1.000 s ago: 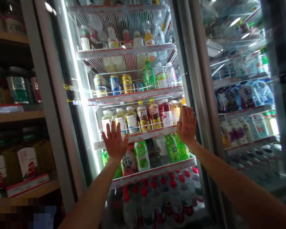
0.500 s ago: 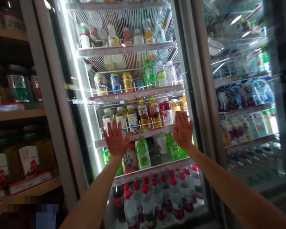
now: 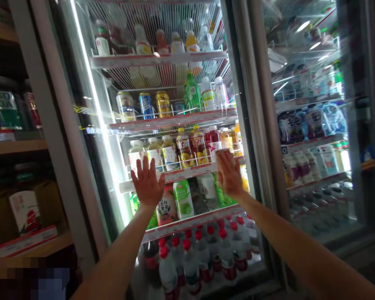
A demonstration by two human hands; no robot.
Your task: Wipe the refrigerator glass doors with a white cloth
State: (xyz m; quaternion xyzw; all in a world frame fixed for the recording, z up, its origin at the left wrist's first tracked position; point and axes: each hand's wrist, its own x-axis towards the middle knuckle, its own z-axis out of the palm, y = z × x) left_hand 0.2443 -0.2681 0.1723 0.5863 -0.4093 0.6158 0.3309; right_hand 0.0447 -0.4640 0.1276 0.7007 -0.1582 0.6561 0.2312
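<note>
Both my hands are raised flat against the glass door [image 3: 118, 137] of a lit drinks fridge. My left hand [image 3: 147, 182] is open with fingers spread, in front of the shelf of pale tea bottles [image 3: 153, 153]. My right hand [image 3: 228, 173] is open too, fingers together and slightly blurred, in front of the red-capped bottle [image 3: 214, 141] and the green bottles below. Neither hand holds anything. The shelf above carries cans [image 3: 146, 105] and a green bottle [image 3: 191, 92]. Water bottles with red caps [image 3: 203, 258] fill the bottom.
A second fridge door [image 3: 312, 125] with more drinks stands to the right, past a grey frame post [image 3: 262, 125]. Wooden shelves [image 3: 15, 146] with jars and boxes run along the left. A dark floor edge shows at the lower right.
My right hand has slid left and slightly down across the glass, from the door's right edge toward the middle. My left hand has stayed roughly in place. The view has shifted a little.
</note>
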